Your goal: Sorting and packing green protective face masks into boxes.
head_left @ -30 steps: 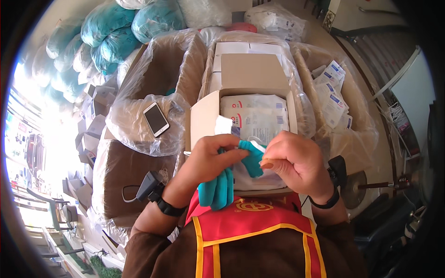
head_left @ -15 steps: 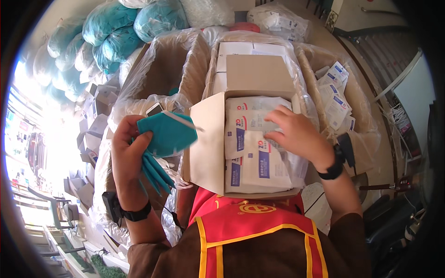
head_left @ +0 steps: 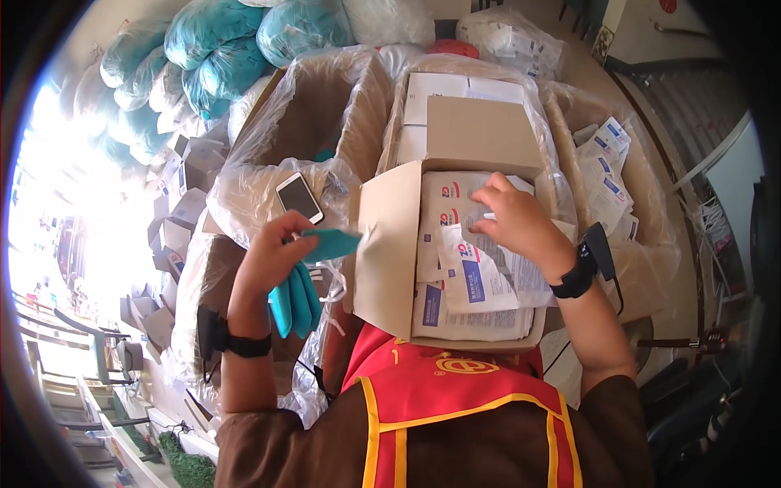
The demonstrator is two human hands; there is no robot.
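My left hand [head_left: 272,256] is closed on several folded teal face masks [head_left: 294,301]. One mask sticks out to the right from its fingers and the others hang below, with white straps dangling beside them. Over an open cardboard box [head_left: 389,244], my right hand [head_left: 525,224] pinches the upper edge of a white and blue mask packet [head_left: 478,276]. That packet is tilted above others like it, which lie flat in the box. The fingertips partly hide the pinched edge.
A phone [head_left: 299,198] lies on the plastic lining beyond my left hand. Large plastic-lined cartons [head_left: 358,106] stand behind, and the right one holds loose packets [head_left: 606,167]. Bags of teal items [head_left: 213,37] are piled at the back left, above small grey-white boxes [head_left: 191,207].
My right hand has taken hold of a packet and tilted it up. My left hand has lowered the masks and turned the top one, uncovering the phone. The whole view has shifted slightly.
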